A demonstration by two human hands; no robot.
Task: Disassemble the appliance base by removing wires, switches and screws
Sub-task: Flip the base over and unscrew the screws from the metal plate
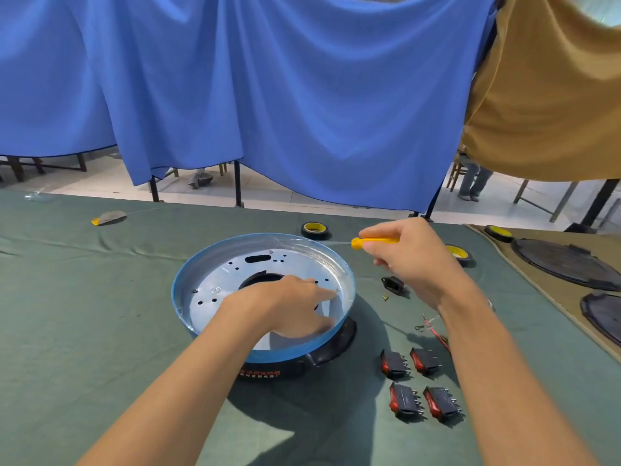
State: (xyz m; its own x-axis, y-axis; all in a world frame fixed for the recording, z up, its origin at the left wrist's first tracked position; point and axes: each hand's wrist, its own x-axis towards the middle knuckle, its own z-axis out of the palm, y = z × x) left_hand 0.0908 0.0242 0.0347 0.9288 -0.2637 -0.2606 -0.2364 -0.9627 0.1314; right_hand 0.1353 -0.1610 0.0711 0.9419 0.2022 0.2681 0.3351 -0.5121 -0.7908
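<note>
The round appliance base (215, 264) lies on the green cloth, a blue-rimmed metal dish on a black plastic foot. My left hand (289, 304) reaches inside the dish, its fingertips down on the metal plate near a small screw (337, 290) at the right side. My right hand (413, 260) hovers just right of the rim and grips a yellow-handled screwdriver (373, 242), whose thin shaft points left over the rim. Several red-and-black rocker switches (420, 385) lie loose on the cloth to the right, with a red wire (435, 331) above them.
A black power socket (393, 284) and small brass screws (385, 297) lie right of the base. Three tape rolls (315, 229) sit at the back. Dark round covers (564, 264) rest on a brown cloth at far right. A yellow-grey scrap (109, 217) lies back left.
</note>
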